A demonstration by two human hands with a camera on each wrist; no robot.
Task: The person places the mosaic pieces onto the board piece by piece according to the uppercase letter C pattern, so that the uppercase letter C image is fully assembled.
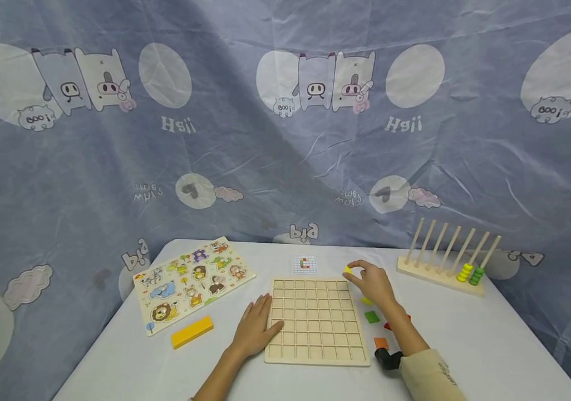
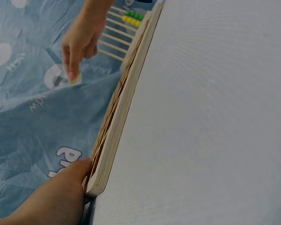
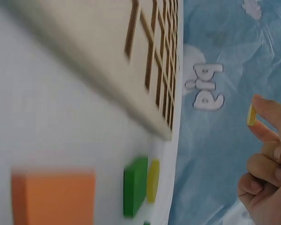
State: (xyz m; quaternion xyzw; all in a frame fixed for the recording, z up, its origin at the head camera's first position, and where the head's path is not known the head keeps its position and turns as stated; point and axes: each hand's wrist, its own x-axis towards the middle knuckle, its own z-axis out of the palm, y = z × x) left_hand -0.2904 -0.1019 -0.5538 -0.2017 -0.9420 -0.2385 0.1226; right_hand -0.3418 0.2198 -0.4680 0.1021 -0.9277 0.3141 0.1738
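Observation:
A wooden grid board (image 1: 317,362) of square compartments lies on the table in front of me. My left hand (image 1: 252,333) rests at its left side, fingers straight along the edge and thumb on the board. Above the table, past the board's far right corner, my right hand (image 1: 374,285) pinches a small yellow tile (image 3: 251,115) between thumb and finger; the other fingers are curled in. To the board's right lie another yellow tile (image 1: 366,301), a green tile (image 1: 372,317) and an orange tile (image 1: 380,343). Red pieces (image 1: 408,317) are partly hidden by my right forearm.
A small card (image 1: 305,264) with a coloured grid pattern lies behind the board. An animal puzzle board (image 1: 239,257) and a yellow-orange block (image 1: 192,332) are at left. At back right stands a peg rack (image 1: 441,279) with yellow and green beads. A patterned curtain (image 1: 285,167) hangs behind.

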